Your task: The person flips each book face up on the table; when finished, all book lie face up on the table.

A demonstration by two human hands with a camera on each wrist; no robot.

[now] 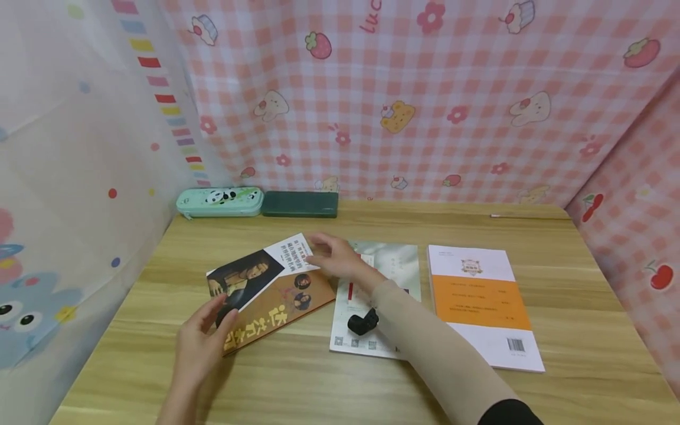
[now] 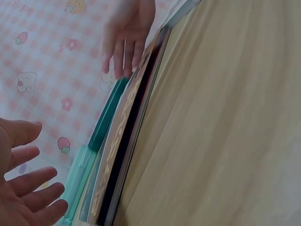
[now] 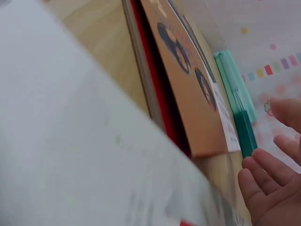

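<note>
A brown book (image 1: 289, 301) lies slanted on the wooden table, with a painted portrait and a white panel on its cover. My left hand (image 1: 193, 339) is at its near left end, thumb and fingers spread over the cover's edge in the head view. At the far right corner, beside the white panel, is my right hand (image 1: 337, 257), its fingers loosely bent. In the left wrist view the left hand's fingers (image 2: 42, 202) are spread with nothing between them. The right wrist view has the right hand (image 3: 277, 193) palm up, holding nothing, beyond the book's corner.
A pale green book (image 1: 350, 336) lies partly hidden beneath my right forearm. To its right is a white book with an orange band (image 1: 480, 301). A mint panda pencil case (image 1: 220, 202) and a dark green case (image 1: 300, 204) stand along the back, with a thin stick (image 1: 528, 216) at back right.
</note>
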